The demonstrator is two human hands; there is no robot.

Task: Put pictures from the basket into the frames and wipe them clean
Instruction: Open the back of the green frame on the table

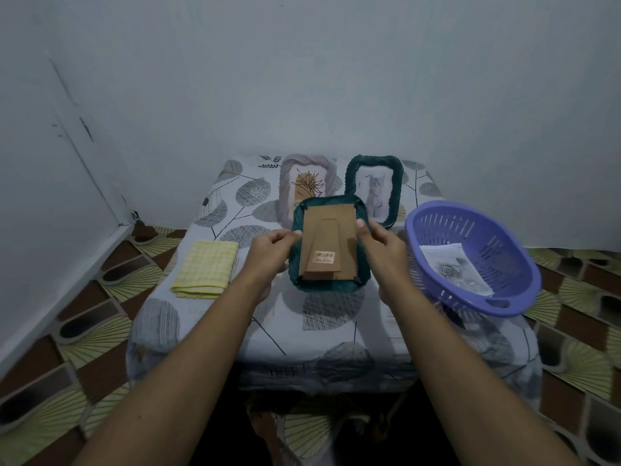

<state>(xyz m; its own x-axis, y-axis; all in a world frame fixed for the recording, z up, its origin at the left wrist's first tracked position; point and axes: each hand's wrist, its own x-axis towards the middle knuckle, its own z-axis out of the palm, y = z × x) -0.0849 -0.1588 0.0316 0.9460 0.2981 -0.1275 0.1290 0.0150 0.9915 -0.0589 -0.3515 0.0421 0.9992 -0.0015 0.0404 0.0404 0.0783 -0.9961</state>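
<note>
Hands meet at the middle of the table (pixel 232 196), one on each side of a dark green woven frame (pixel 331 286) that is turned back-up. The left hand (pixel 272 245) pinches the frame's left rim between thumb and fingertips. The right hand (pixel 379 243) grips the right rim, thumb laid on the edge of the brown backing board (pixel 331 230) and fingers curled underneath. The board sits inside the frame with its fold-out stand flat and a small label (pixel 324 257) near the lower end. I cannot tell whether the frame's near edge touches the table.

Well to the left of that frame, a folded yellow checked cloth (pixel 205 269) lies flat on the leaf-printed table cover. Just behind the frame to the left lies a pale grey woven frame (pixel 287 183), face-up, with a plant picture in it. Behind the frame to the right lies a second dark green frame (pixel 349 176) holding a picture of a cat. To the right of the held frame, close to the right hand, stands a purple slotted basket (pixel 437 227), with one picture (pixel 455 269) showing a drawn rose lying inside it.
</note>
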